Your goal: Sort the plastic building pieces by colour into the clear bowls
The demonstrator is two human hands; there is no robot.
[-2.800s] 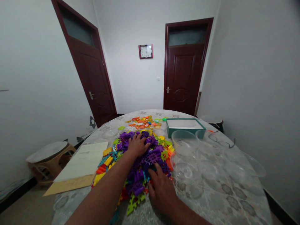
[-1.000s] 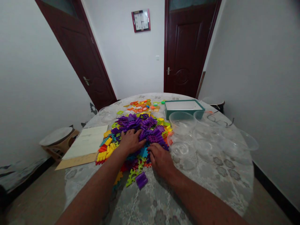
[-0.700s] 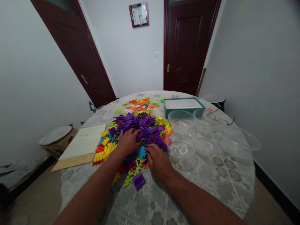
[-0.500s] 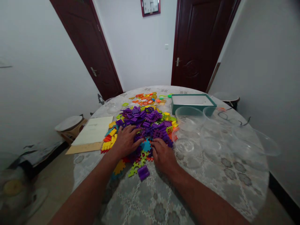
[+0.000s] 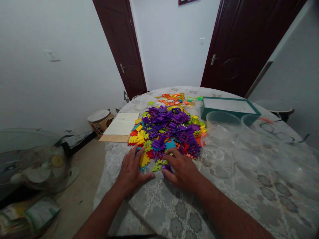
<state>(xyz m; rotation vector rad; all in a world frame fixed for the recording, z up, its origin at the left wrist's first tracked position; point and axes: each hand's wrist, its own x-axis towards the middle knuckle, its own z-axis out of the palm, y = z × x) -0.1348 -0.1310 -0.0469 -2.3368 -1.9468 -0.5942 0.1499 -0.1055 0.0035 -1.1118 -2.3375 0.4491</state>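
Observation:
A heap of plastic pieces (image 5: 161, 122), mostly purple on top with yellow, green, red and blue ones around, lies on the patterned tablecloth (image 5: 159, 199). My left hand (image 5: 134, 171) rests at the heap's near left edge, fingers and thumb spread, beside a yellow gear-edged piece (image 5: 144, 160). At the near edge, my right hand (image 5: 181, 167) has its thumb and fingers curled round a purple piece (image 5: 167, 168). A green piece (image 5: 158, 165) lies between the hands, and a blue one (image 5: 170, 144) sits just beyond my right fingers.
Clear plastic bowls (image 5: 223, 126) stand to the right, before a green-edged box (image 5: 229, 106). A pale notebook or sheet (image 5: 122, 124) lies on the left. Orange pieces (image 5: 171, 99) are spread farther back. A stool (image 5: 99, 116) stands on the floor at left.
Both hands have drawn back from the heap toward the near edge. My right hand has come onto the purple piece in front. The view has turned left, shifting the scene rightward.

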